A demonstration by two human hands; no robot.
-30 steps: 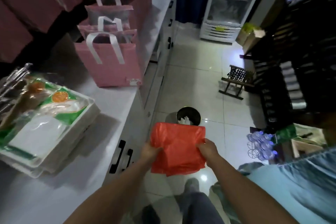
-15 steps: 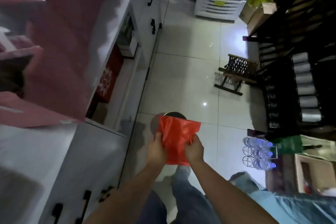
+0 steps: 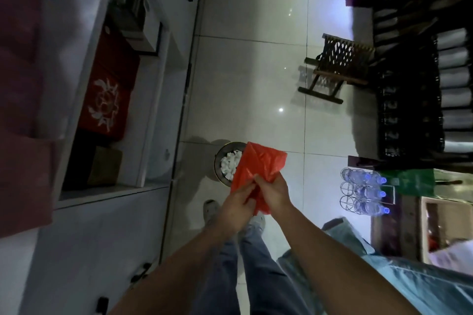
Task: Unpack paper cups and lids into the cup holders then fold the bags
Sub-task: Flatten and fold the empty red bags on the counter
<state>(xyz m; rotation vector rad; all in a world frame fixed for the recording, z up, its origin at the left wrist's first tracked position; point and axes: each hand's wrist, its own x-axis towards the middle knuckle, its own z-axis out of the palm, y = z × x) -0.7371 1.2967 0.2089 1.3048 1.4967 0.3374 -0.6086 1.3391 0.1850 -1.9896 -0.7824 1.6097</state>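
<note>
No writing reads clearly; a red box (image 3: 107, 100) in the left cabinet bears a white emblem. Since half a second ago the red bag (image 3: 256, 169) is folded narrower. The left hand (image 3: 236, 206) and right hand (image 3: 275, 192) both pinch it above the bin (image 3: 225, 163); open tiled floor (image 3: 245, 79) lies beyond.

The bag (image 3: 256, 169) sits between both hands, left hand (image 3: 236, 208) at seven o'clock, right hand (image 3: 275, 190) at five. The bin (image 3: 225, 163) lies behind it at ten o'clock, the stool (image 3: 335, 69) at one.
</note>
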